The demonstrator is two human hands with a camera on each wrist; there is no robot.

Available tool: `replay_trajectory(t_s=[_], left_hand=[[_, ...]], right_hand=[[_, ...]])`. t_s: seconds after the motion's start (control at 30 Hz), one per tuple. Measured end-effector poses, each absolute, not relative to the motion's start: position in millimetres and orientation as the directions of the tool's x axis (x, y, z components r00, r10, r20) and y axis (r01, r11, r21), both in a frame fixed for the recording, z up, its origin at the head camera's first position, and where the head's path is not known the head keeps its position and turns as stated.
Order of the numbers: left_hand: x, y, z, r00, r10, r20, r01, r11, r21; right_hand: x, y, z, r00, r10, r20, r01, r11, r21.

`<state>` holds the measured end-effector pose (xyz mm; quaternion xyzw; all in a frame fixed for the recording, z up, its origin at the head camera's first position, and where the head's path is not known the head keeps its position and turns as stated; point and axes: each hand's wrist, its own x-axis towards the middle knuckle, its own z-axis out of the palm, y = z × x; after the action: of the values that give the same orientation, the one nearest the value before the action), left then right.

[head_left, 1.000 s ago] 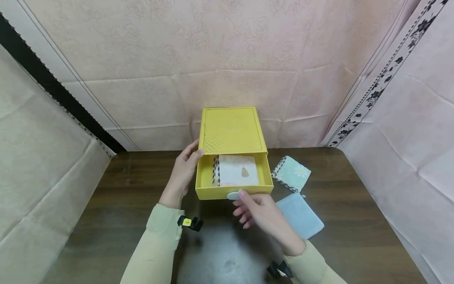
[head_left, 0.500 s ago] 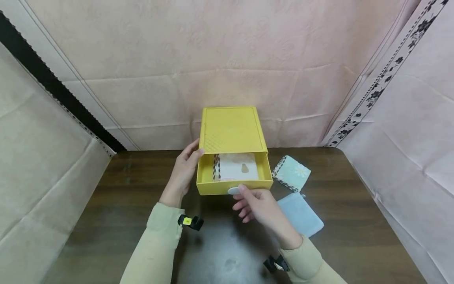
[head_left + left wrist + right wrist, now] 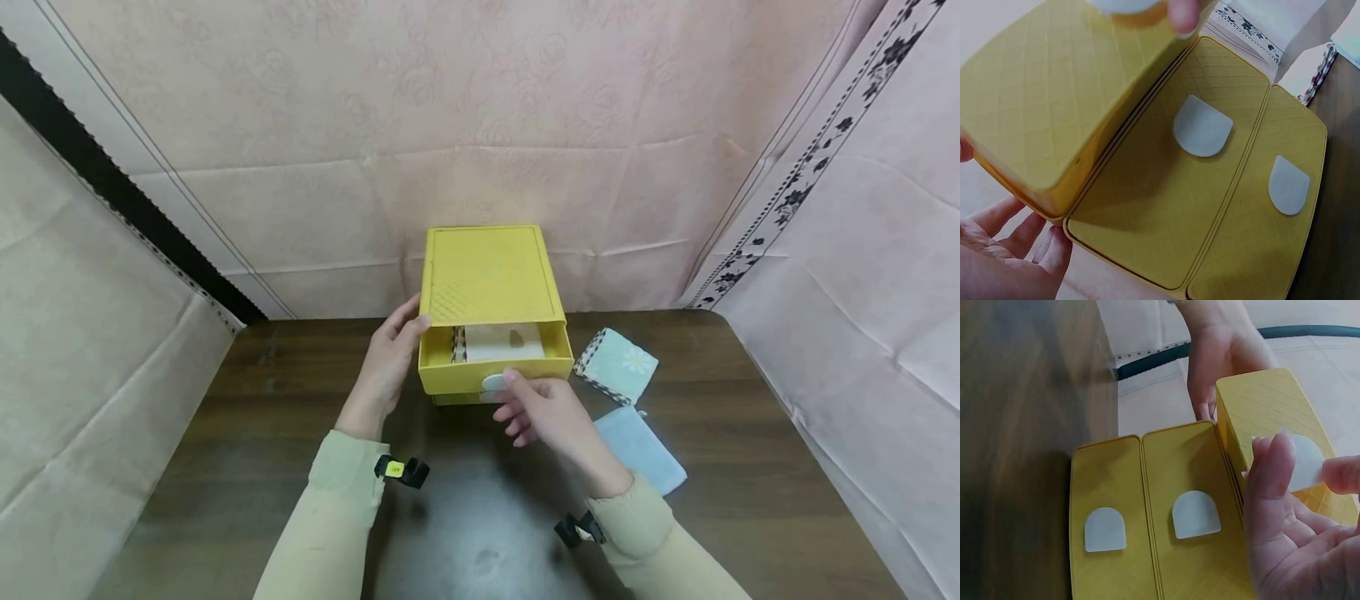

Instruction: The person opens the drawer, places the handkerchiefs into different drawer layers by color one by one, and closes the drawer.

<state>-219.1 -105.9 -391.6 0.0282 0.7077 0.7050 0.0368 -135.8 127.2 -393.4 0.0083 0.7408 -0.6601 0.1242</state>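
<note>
A small yellow drawer cabinet [image 3: 491,275] stands at the back of the table. Its top drawer [image 3: 456,379] is part way out, with a folded white cloth [image 3: 495,342] with a checked edge inside. My right hand [image 3: 555,421] pinches the drawer's white tab [image 3: 1305,464] between thumb and finger. My left hand [image 3: 381,371] rests against the cabinet's left side, thumb at the upper front corner, fingers fairly straight along the side. Below, two drawers with white tabs [image 3: 1204,128] are flush in the cabinet.
Right of the cabinet lie a folded mint cloth [image 3: 618,367] with a checked edge and a folded light-blue cloth [image 3: 641,450]. The brown wooden table [image 3: 225,467] ends at a pale fabric backdrop [image 3: 315,217] behind the cabinet.
My right hand has pushed the top drawer further into the cabinet, covering more of the white cloth. A lower drawer front now shows beneath it. My left hand has stayed in place.
</note>
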Motion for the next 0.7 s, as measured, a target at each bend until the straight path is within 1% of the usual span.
replay_trajectory(t_s=[0.23,0.37,0.5,0.7], left_hand=[[-220,-107,-392,-0.991,0.129,0.02,0.018,-0.013,1.0],[-220,-105,-392,-0.991,0.13,0.03,0.028,-0.022,0.999],[-220,-104,-391,-0.992,0.124,0.028,0.024,-0.033,0.999],[-220,-104,-392,-0.994,0.109,0.015,0.011,-0.035,0.999]], right_hand=[[-167,127,-386,-0.965,-0.162,-0.207,0.185,0.139,-0.973],[-180,128,-383,-0.964,-0.162,-0.21,0.19,0.129,-0.973],[-186,128,-381,-0.961,-0.16,-0.224,0.205,0.124,-0.971],[-185,126,-381,-0.962,-0.155,-0.227,0.206,0.141,-0.968]])
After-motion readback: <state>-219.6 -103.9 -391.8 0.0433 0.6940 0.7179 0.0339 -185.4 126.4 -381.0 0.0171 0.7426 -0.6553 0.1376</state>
